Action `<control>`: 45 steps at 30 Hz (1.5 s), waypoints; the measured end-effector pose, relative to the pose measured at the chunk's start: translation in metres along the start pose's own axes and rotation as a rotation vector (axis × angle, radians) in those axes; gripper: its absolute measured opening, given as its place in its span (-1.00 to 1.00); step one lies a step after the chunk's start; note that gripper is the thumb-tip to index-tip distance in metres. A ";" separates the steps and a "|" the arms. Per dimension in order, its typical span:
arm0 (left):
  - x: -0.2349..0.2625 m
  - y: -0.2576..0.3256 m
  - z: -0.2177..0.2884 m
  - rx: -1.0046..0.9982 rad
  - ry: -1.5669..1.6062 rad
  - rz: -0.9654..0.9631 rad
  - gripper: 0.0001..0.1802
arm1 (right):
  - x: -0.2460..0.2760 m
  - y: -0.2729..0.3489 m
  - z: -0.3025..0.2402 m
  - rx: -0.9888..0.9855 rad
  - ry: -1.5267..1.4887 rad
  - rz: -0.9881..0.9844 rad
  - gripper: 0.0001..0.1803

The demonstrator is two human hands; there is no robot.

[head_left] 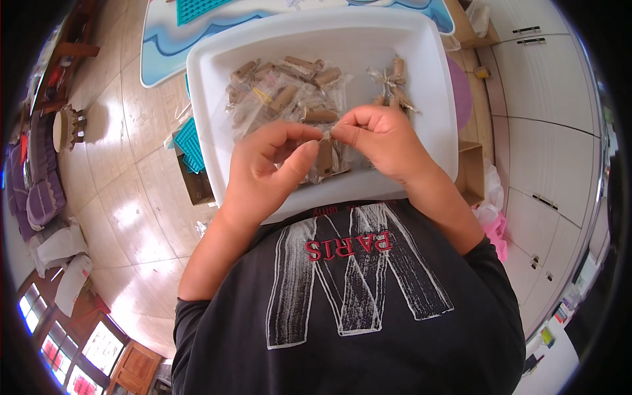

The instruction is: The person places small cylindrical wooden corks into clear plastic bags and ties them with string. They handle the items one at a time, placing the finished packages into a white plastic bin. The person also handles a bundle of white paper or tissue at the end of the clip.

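Below my fingers hangs a clear plastic bag (325,158) with a brown cylinder inside. My right hand (385,140) pinches the bag's gathered top between thumb and forefinger. From the other side, my left hand (263,164) has its curled forefinger and thumb at the same spot; the exact grip there is too small to make out. On the left of the white tub (434,85) lies a heap of similar bagged brown cylinders (283,97). A smaller cluster of bagged cylinders with twisted tops (393,82) sits at the tub's right, beyond my right hand.
A blue-and-white patterned table (161,52) lies beyond the tub, with a teal textured mat (194,10) on it. Cardboard boxes (471,171) stand at both sides. White cabinets (546,85) line the right; a small round stool (66,128) stands on the tiled floor at left.
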State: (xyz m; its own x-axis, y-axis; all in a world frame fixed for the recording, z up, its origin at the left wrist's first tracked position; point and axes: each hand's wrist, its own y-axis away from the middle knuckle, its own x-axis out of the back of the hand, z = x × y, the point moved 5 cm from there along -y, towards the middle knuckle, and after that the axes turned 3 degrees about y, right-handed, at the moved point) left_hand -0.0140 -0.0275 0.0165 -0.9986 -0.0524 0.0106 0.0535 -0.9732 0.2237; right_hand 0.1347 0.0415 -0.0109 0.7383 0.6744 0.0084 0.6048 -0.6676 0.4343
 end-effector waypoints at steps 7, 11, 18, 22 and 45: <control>0.018 0.007 -0.013 0.106 -0.042 0.102 -0.84 | 0.014 0.008 0.003 0.053 0.099 -0.011 -0.83; 0.039 0.008 -0.005 0.117 -0.674 0.022 -0.87 | 0.072 0.020 0.004 0.178 -0.407 0.227 -0.68; -0.037 -0.034 0.029 -0.472 -1.009 -0.153 -0.83 | 0.109 0.032 -0.001 0.387 -0.767 0.156 -0.55; -0.096 -0.058 -0.023 -0.517 -1.232 -0.359 -0.90 | 0.108 0.027 0.007 0.325 -0.918 0.172 -0.62; -0.055 -0.053 0.013 -0.413 -0.331 -0.273 -0.46 | 0.057 0.032 -0.008 0.107 -0.425 0.120 -0.76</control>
State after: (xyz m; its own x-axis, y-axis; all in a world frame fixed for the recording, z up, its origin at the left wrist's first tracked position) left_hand 0.0378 0.0293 0.0166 -0.9200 0.2199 0.3245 -0.2754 -0.9517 -0.1356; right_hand 0.1937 0.0614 0.0107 0.8488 0.4152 -0.3274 0.5180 -0.7773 0.3571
